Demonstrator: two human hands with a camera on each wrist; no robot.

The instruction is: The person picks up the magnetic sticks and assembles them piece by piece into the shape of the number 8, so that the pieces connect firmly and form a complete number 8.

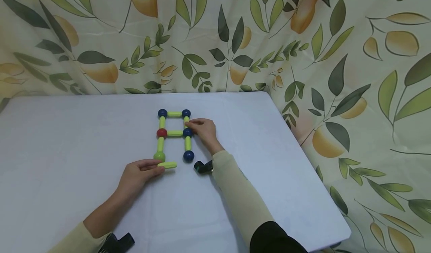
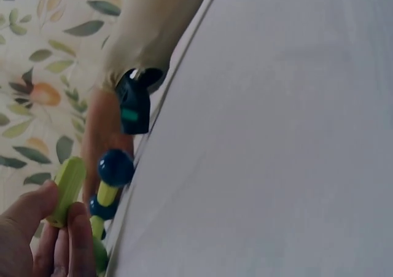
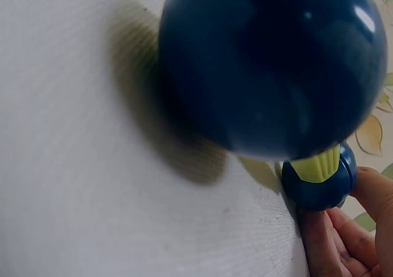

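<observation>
On the white table lies a flat rod-and-ball frame [image 1: 174,133] of yellow-green rods and balls from a building toy. Its balls are blue, except a red ball [image 1: 162,133] at the middle left and a green ball [image 1: 159,156] at the lower left. My left hand [image 1: 138,174] pinches a loose yellow-green rod [image 2: 69,191] between thumb and fingers, close below the green ball. My right hand [image 1: 204,130] grips the frame's right side, fingertips on the upper right rod beside the middle blue ball [image 3: 319,185]. The lower right blue ball [image 1: 188,156] ends that side.
The white table [image 1: 84,133] reaches to a patterned curtain [image 1: 215,39] behind and at the right. A dark wrist camera [image 1: 203,167] on the right sleeve sits close beside the lower right ball. Another wrist camera [image 1: 118,243] is on the left sleeve.
</observation>
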